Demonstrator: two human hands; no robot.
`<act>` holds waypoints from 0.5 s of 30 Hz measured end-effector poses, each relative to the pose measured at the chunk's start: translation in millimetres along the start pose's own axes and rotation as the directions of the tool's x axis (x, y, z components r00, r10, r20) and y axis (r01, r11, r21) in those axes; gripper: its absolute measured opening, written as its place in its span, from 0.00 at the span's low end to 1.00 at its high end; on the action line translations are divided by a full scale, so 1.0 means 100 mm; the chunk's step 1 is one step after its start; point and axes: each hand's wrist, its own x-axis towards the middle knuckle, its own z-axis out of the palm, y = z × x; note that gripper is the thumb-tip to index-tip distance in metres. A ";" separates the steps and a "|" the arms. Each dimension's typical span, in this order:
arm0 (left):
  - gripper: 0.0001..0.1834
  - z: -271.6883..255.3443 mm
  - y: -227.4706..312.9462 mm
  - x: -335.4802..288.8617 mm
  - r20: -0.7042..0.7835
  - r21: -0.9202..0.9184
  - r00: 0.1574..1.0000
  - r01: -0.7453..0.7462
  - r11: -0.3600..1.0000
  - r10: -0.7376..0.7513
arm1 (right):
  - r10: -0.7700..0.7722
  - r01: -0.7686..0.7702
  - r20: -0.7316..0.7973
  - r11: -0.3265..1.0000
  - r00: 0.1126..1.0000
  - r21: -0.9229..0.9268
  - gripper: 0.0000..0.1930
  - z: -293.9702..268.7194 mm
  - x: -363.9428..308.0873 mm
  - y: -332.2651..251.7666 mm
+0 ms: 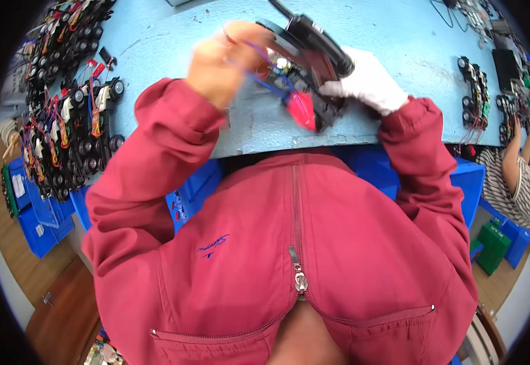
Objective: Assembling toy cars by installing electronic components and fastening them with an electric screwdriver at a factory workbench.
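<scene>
My right hand (371,82), in a white glove, is closed around a black corded hand tool (319,45) whose cable rises at the top. Beneath the tool, near the table's front edge, lies a dark toy car chassis (329,112), partly covered by hand and tool. A red piece (302,111) and blue wires (268,85) are at the chassis's left side. My bare left hand (231,58) is beside the chassis and the wires. Motion smears its fingers, so whether they grip anything is not clear.
Many wired toy car chassis (76,128) crowd the left side of the light blue table (155,36). More chassis (475,91) stand on the right. Blue bins (466,182) are under the table edge. Another person in a striped top (514,182) works at the right.
</scene>
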 end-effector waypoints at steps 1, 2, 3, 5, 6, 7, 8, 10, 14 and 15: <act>0.15 -0.17 -0.08 0.02 -0.202 0.067 0.975 -0.076 0.995 0.088 | -0.077 0.075 -0.032 0.995 0.996 -0.067 0.19 0.13 -0.04 -0.06; 0.16 -0.26 -0.08 -0.08 -0.299 -0.052 0.954 0.016 0.999 -0.031 | 0.012 -0.013 -0.015 0.999 1.000 -0.043 0.18 0.27 -0.06 -0.14; 0.17 -0.34 -0.07 -0.16 -0.369 -0.182 0.917 0.088 0.979 -0.151 | -0.020 0.021 -0.015 0.995 1.000 0.093 0.18 0.40 -0.09 -0.19; 0.17 -0.39 -0.20 -0.43 -0.281 0.007 0.933 0.239 0.971 -0.227 | 0.178 -0.176 -0.005 0.979 0.984 0.104 0.17 0.57 -0.14 -0.27; 0.17 -0.40 -0.25 -0.52 -0.320 0.076 0.935 0.185 0.980 -0.152 | 0.238 -0.234 -0.029 0.969 0.971 0.083 0.17 0.65 -0.15 -0.29; 0.17 -0.42 -0.31 -0.61 -0.353 0.149 0.933 0.134 0.980 -0.074 | 0.245 -0.238 -0.040 0.961 0.969 0.142 0.17 0.73 -0.15 -0.33; 0.16 -0.39 -0.21 -0.66 -0.387 0.089 0.909 0.204 0.975 -0.155 | 0.224 -0.211 -0.049 0.959 0.973 0.189 0.16 0.78 -0.15 -0.34; 0.15 -0.38 -0.14 -0.76 -0.418 0.076 0.895 0.205 0.976 -0.156 | 0.203 -0.190 -0.031 0.953 0.979 0.235 0.16 0.84 -0.16 -0.36; 0.15 -0.40 -0.08 -0.93 -0.509 0.048 0.826 0.308 0.950 -0.242 | 0.276 -0.265 0.009 0.910 0.961 0.319 0.16 0.85 -0.14 -0.37; 0.15 -0.42 -0.09 -0.95 -0.539 0.076 0.791 0.389 0.918 -0.290 | 0.299 -0.284 0.006 0.899 0.954 0.334 0.17 0.86 -0.13 -0.38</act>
